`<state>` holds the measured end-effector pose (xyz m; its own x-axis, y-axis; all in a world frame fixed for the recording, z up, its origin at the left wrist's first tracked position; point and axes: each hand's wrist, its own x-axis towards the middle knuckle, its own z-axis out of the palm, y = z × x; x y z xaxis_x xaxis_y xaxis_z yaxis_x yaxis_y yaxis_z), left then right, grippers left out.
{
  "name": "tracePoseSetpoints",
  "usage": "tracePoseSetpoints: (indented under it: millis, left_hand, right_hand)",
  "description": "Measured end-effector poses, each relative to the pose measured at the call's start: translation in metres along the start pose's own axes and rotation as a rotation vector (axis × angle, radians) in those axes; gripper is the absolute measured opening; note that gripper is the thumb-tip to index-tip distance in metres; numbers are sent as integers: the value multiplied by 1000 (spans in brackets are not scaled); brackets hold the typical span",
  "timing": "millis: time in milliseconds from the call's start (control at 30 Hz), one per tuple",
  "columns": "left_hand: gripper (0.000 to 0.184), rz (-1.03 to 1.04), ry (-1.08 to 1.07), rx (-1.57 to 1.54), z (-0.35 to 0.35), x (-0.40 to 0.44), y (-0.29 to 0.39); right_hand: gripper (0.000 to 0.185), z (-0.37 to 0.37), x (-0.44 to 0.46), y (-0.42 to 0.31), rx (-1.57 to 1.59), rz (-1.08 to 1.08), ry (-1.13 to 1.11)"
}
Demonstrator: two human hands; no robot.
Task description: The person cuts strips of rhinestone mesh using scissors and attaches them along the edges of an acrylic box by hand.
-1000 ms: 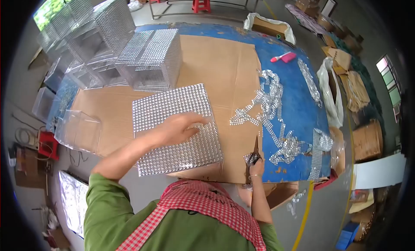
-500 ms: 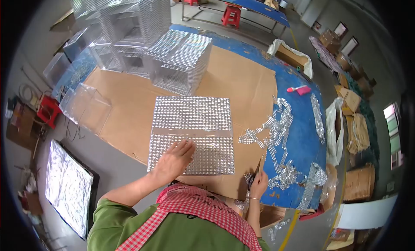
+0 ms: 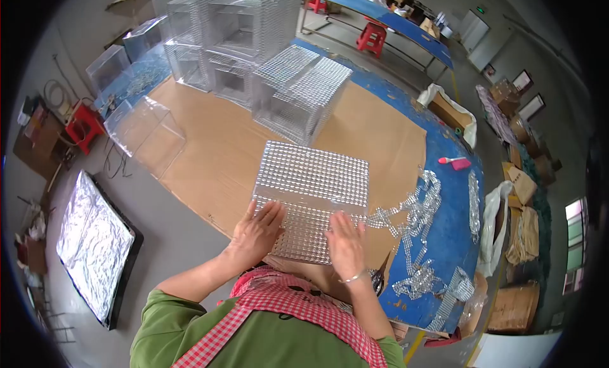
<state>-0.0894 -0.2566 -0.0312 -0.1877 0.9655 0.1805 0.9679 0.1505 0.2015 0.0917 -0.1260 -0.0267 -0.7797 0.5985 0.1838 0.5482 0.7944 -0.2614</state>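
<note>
A box covered in rows of silvery rhinestone trim point(image 3: 314, 171) lies in front of me, with a plain strip across the middle of its top. My left hand point(image 3: 257, 233) rests on its near left part, fingers stretched out. On the near right part lies my right hand point(image 3: 347, 244), its fingers extended and holding nothing. Beside my right wrist, at the cardboard's near edge, is a pair of scissors point(image 3: 379, 280), partly hidden by the arm. Loose strands of rhinestone trim point(image 3: 424, 206) lie tangled to the right of the box.
Brown cardboard point(image 3: 209, 171) covers much of the blue table point(image 3: 453, 241). Trimmed clear boxes point(image 3: 231, 29) are stacked at the back left, with another trimmed box point(image 3: 298, 105) before them. A clear box point(image 3: 146, 130) stands left. A pink brush point(image 3: 458, 163) lies right.
My right hand has let go of the scissors and moved left onto the box. My left hand stays on the box, which appears slightly turned. The camera view has shifted.
</note>
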Motion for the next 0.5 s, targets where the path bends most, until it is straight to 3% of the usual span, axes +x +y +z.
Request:
tracePoseSetpoints:
  millis: [167,267,367,467,500]
  left_hand:
    - [53,-158,-56,70,-23,-19,-20]
    - [63,-453,121,44,-22,-19,-32]
    - [75,-485,288,-231,-9,-16,-42]
    - [81,-242,54,-167,-19,-13,-30]
    - [81,-320,84,-288,-15,-17,-32]
  right_hand:
    - [38,0,-8,11,-44,26,17]
    - [39,0,-6,10,-38,35,15]
    - [40,0,-4,9,-51,45,0]
    - [39,-3,-5,9,-53,46,-8]
    - [40,-5,-5,9,-47,45,-19]
